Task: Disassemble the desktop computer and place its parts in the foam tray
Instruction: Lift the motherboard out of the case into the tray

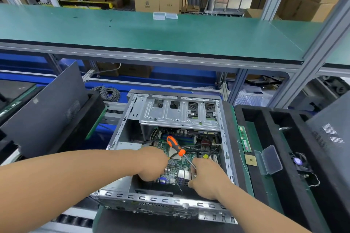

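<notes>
An open desktop case (pixel 121 134) lies on its side in front of me, its green motherboard (pixel 176 164) exposed under a silver drive cage (pixel 178 113). Both hands reach inside. My right hand (pixel 206 178) grips the shaft of an orange-and-black screwdriver (pixel 175 145), whose handle sticks up and to the left. My left hand (pixel 153 164) has curled fingers down on the board near the rear ports; what it holds is hidden. A black foam tray (pixel 265 138) stands to the right, with a RAM stick (pixel 245 139) and a CPU chip (pixel 251 160) on it.
A clear plastic box (pixel 270 160) lies open on the tray, next to a fan (pixel 298 161). Dark case side panels lean at the left (pixel 47 115) and far right (pixel 329 138). A green shelf (pixel 151 32) runs overhead. A cable coil (pixel 107 92) lies behind the case.
</notes>
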